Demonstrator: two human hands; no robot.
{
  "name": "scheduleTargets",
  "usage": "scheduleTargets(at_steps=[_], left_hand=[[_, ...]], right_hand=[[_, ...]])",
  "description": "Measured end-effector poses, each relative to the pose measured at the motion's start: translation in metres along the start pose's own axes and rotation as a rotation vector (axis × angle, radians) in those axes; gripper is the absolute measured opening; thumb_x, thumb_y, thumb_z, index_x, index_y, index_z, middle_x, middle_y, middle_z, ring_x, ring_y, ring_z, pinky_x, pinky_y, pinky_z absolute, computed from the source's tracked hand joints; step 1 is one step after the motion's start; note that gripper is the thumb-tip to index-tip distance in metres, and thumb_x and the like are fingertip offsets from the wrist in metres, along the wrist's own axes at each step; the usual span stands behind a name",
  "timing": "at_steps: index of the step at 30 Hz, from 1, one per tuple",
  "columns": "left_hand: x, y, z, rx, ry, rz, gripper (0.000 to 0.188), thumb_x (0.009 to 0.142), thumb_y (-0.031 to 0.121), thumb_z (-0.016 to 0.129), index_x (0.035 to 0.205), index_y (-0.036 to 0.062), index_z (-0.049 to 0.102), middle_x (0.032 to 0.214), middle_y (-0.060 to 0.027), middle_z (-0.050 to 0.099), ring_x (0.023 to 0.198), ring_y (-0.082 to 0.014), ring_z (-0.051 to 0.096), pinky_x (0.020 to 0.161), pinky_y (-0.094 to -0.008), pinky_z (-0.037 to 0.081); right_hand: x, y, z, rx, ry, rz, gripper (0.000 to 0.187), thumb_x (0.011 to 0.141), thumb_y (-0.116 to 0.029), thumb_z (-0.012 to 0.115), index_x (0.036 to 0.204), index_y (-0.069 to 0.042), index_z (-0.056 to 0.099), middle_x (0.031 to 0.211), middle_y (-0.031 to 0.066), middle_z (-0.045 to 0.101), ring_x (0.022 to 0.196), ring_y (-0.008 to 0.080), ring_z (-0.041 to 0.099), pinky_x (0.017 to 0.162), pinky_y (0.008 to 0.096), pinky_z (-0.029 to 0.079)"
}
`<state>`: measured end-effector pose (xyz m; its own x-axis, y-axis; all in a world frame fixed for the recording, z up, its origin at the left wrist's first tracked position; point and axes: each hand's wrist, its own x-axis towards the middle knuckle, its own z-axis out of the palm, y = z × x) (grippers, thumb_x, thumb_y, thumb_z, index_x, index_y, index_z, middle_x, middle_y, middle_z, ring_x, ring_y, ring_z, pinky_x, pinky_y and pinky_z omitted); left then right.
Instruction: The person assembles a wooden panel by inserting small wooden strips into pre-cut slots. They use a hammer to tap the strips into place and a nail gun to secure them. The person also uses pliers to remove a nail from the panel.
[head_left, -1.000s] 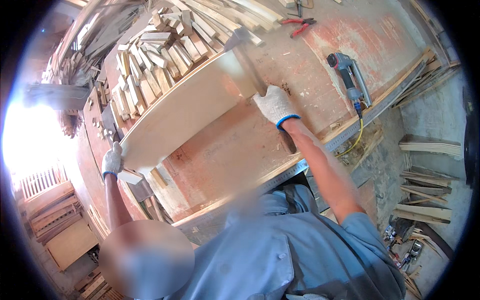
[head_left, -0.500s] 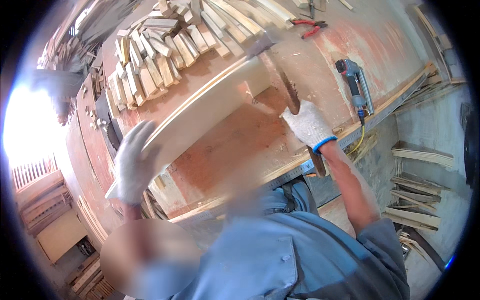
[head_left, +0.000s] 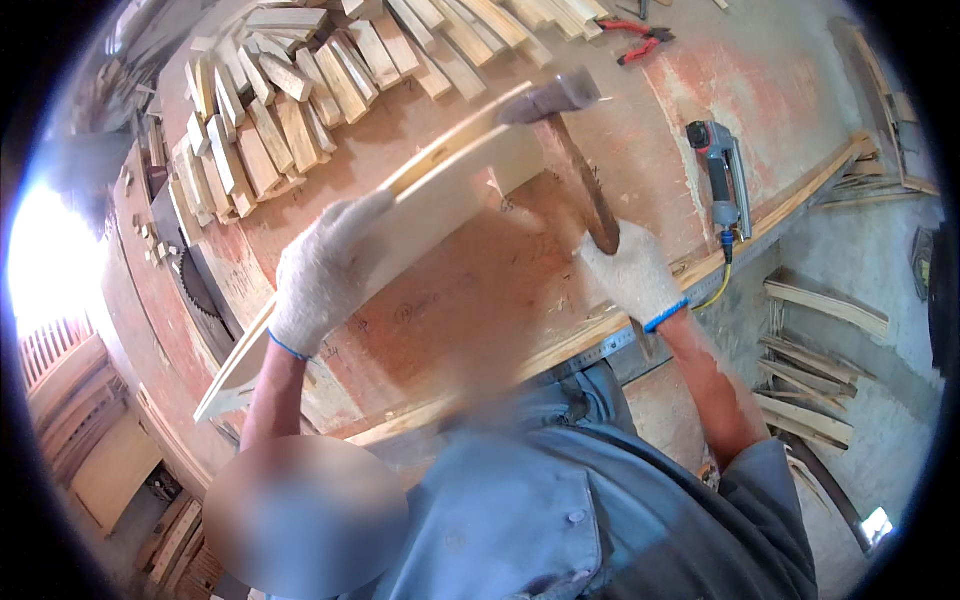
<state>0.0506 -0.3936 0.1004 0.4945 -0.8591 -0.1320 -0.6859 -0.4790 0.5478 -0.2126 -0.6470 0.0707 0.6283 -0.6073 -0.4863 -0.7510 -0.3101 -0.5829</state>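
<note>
- a toothed saw blade (head_left: 193, 288) showed at left.
- wood blocks (head_left: 272, 135) lay heaped at far left.
- the left hand (head_left: 325, 272), fingers pressed together, gripped the curved wooden panel (head_left: 432, 212), which slanted from near left to far middle.
- the right hand (head_left: 632, 272) curled its fingers round a hammer (head_left: 583, 180).
- a nail gun (head_left: 722, 183) lay at right.

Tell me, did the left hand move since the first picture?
Yes. The left hand has moved to the right, farther away from the round toothed saw blade.
</note>
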Motion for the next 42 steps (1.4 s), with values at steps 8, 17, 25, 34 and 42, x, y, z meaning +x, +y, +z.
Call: scheduleTargets(at_steps=[8, 17, 25, 34, 42], left_hand=[[0.033, -0.033, -0.002, 0.176, -0.165, -0.097, 0.027, 0.093, 0.028, 0.072, 0.113, 0.0103, 0.072, 0.114, -0.0133, 0.069, 0.104, -0.0382, 0.069, 0.088, -0.0475, 0.056], [0.016, -0.016, 0.011, 0.204, -0.041, -0.118, 0.016, 0.092, 0.023, 0.071, 0.103, 0.0129, 0.075, 0.105, -0.0112, 0.068, 0.095, -0.0367, 0.070, 0.083, -0.0487, 0.056], [-0.032, 0.047, 0.046, 0.365, 0.173, -0.020, 0.013, 0.091, 0.017, 0.072, 0.104, 0.0126, 0.072, 0.108, -0.0090, 0.071, 0.094, -0.0337, 0.072, 0.079, -0.0474, 0.057], [-0.042, 0.064, 0.055, 0.404, 0.186, -0.019, 0.015, 0.092, 0.018, 0.073, 0.102, 0.0071, 0.072, 0.113, -0.0116, 0.072, 0.092, -0.0363, 0.071, 0.077, -0.0471, 0.056], [-0.043, 0.068, 0.059, 0.442, 0.164, -0.028, 0.014, 0.093, 0.015, 0.073, 0.104, 0.0063, 0.071, 0.113, -0.0131, 0.071, 0.093, -0.0366, 0.070, 0.077, -0.0475, 0.055]], right_hand=[[0.029, -0.001, 0.010, 0.089, 0.001, -0.034, 0.033, 0.094, -0.029, 0.072, 0.101, 0.003, 0.071, 0.088, 0.0270, 0.070, 0.090, 0.0426, 0.069, 0.076, 0.0475, 0.055], [0.021, 0.014, 0.014, 0.135, 0.018, -0.102, 0.032, 0.097, -0.029, 0.071, 0.095, 0.003, 0.070, 0.066, 0.0146, 0.065, 0.059, 0.0214, 0.062, 0.059, 0.0403, 0.050], [-0.056, 0.032, -0.035, 0.889, -0.152, 0.169, 0.014, 0.098, -0.014, 0.063, 0.098, 0.000, 0.065, 0.054, 0.0021, 0.054, 0.040, 0.0135, 0.050, 0.042, 0.0321, 0.043], [-0.041, 0.088, 0.012, 0.821, -0.168, 0.221, 0.024, 0.098, -0.023, 0.069, 0.082, -0.004, 0.066, 0.054, 0.0023, 0.057, 0.041, 0.0125, 0.054, 0.043, 0.0302, 0.044], [-0.033, 0.084, 0.025, 0.885, -0.264, 0.278, 0.028, 0.097, -0.024, 0.072, 0.077, -0.005, 0.064, 0.054, 0.0037, 0.057, 0.041, 0.0138, 0.054, 0.040, 0.0327, 0.044]])
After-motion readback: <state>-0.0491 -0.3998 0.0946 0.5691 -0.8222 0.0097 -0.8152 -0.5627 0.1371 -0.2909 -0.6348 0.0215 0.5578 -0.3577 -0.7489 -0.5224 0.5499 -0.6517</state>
